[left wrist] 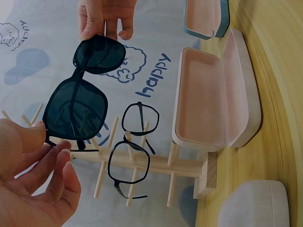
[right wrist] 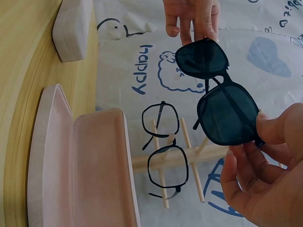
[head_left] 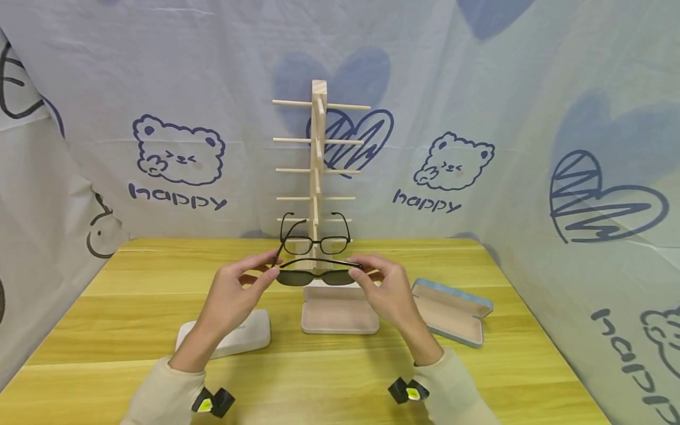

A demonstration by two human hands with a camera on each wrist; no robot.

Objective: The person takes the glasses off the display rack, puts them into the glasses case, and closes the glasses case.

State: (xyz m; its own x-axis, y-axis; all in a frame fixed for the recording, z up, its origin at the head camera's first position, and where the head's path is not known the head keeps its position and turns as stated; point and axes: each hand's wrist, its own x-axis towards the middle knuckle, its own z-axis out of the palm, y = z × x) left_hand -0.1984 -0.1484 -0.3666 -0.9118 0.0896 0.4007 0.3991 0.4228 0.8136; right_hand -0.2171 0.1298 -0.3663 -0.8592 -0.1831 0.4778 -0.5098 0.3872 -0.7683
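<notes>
Both hands hold a pair of dark sunglasses (head_left: 337, 277) up over the table, in front of a wooden display stand (head_left: 317, 141). My left hand (head_left: 234, 292) pinches the left end of the frame between thumb and fingers; my right hand (head_left: 386, 290) pinches the right end. In the head view one temple sticks out away from me, while the other lies across behind the lenses. The tinted lenses (left wrist: 78, 111) show large in the left wrist view. Clear black-framed eyeglasses (head_left: 332, 245) rest on a low peg of the stand, just beyond the sunglasses.
Under the hands, an open pale case (head_left: 340, 319) with pink lining lies before the stand. An open blue case (head_left: 454, 310) is at its right, and a closed white case (head_left: 249, 333) lies left, partly behind the left forearm. A printed curtain (head_left: 255, 47) hangs behind the table.
</notes>
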